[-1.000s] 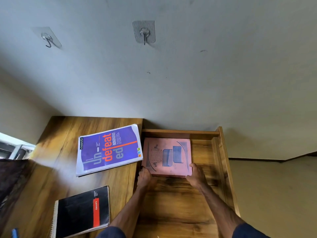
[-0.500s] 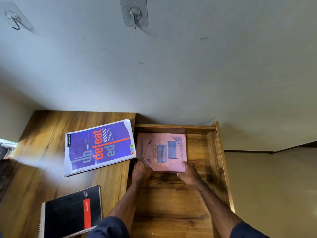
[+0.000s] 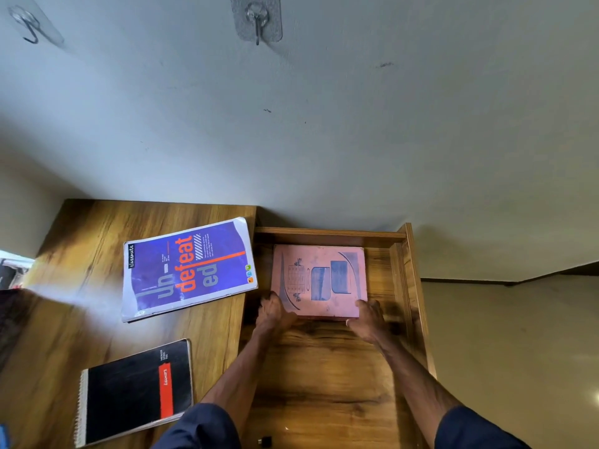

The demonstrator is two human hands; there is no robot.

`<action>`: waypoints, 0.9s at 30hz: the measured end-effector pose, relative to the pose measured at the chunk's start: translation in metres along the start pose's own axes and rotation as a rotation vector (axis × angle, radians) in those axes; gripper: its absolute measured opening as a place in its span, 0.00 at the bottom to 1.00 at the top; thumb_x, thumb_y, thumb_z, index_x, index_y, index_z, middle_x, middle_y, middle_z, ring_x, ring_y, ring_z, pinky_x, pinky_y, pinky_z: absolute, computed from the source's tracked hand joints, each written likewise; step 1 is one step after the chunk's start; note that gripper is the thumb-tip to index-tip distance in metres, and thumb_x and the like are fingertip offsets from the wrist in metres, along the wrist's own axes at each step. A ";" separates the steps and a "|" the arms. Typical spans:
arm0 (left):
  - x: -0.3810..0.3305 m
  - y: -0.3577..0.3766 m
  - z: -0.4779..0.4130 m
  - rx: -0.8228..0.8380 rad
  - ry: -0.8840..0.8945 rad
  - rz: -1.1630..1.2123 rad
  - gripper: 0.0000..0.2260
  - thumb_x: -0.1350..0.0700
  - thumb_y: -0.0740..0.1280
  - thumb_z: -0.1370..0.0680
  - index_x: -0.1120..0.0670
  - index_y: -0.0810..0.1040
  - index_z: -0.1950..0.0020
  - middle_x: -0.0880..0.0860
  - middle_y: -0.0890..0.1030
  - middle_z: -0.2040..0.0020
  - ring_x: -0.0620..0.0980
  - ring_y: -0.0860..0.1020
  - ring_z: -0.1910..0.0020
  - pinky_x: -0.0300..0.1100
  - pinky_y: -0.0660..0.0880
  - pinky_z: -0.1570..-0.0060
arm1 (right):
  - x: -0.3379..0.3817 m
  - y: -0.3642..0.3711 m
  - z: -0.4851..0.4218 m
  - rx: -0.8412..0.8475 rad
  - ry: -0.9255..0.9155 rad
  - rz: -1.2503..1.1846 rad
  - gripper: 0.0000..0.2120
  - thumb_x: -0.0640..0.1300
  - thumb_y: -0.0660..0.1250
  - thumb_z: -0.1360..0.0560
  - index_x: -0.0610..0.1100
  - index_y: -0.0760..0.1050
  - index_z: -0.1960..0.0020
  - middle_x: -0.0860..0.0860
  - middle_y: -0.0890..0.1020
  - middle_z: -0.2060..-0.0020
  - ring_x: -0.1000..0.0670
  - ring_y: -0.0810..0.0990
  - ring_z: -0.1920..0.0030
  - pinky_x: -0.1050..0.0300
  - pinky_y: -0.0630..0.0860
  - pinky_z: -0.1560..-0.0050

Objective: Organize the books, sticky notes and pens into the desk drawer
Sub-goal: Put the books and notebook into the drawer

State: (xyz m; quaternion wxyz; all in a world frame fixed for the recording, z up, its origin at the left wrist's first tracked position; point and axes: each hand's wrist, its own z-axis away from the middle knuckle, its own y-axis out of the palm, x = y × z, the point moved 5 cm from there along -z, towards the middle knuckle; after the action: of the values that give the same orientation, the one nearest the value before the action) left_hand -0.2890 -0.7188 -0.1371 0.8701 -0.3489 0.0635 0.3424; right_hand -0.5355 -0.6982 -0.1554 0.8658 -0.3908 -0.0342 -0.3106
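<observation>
A pink book lies flat at the far end of the open wooden drawer. My left hand holds its near left corner and my right hand holds its near right corner, fingers curled at the book's near edge. On the desk top to the left lie a purple "undefeated" notebook and, nearer to me, a black spiral notebook with a red band.
The drawer's near half is bare wood, with a small dark object at the bottom edge. A blue item shows at the lower left corner. Two wall hooks hang on the grey wall behind.
The pink book stays at the drawer's far end with both hands on its near corners. The camera has shifted slightly, and little else differs.
</observation>
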 end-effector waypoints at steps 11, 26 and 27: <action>0.063 -0.100 0.062 -0.189 0.470 0.108 0.07 0.59 0.66 0.22 0.52 0.84 0.52 0.44 0.84 0.57 0.41 0.82 0.62 0.36 0.79 0.59 | 0.190 0.028 0.050 0.042 -0.360 -0.477 0.18 0.55 0.68 0.22 0.41 0.79 0.41 0.49 0.83 0.48 0.52 0.80 0.50 0.65 0.75 0.60; 0.230 -0.164 0.113 -0.302 0.166 0.834 0.07 0.56 0.68 0.19 0.57 0.83 0.46 0.54 0.87 0.52 0.55 0.85 0.55 0.52 0.84 0.51 | 0.273 0.037 0.091 -0.035 -0.249 -0.735 0.06 0.40 0.74 0.27 0.41 0.79 0.52 0.46 0.85 0.53 0.51 0.85 0.62 0.56 0.84 0.64; 0.225 -0.161 0.110 -0.247 0.139 0.960 0.11 0.52 0.69 0.20 0.58 0.82 0.44 0.55 0.87 0.50 0.55 0.85 0.52 0.53 0.83 0.48 | 0.278 0.036 0.100 0.001 -0.270 -0.800 0.07 0.38 0.75 0.27 0.39 0.79 0.51 0.44 0.86 0.52 0.51 0.86 0.61 0.55 0.84 0.64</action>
State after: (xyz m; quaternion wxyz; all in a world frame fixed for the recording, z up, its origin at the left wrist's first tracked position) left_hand -0.0299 -0.6068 -0.0425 0.5604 -0.4028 0.2334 0.6850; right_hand -0.2729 -0.7525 -0.0262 0.6650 -0.3834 -0.2964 -0.5682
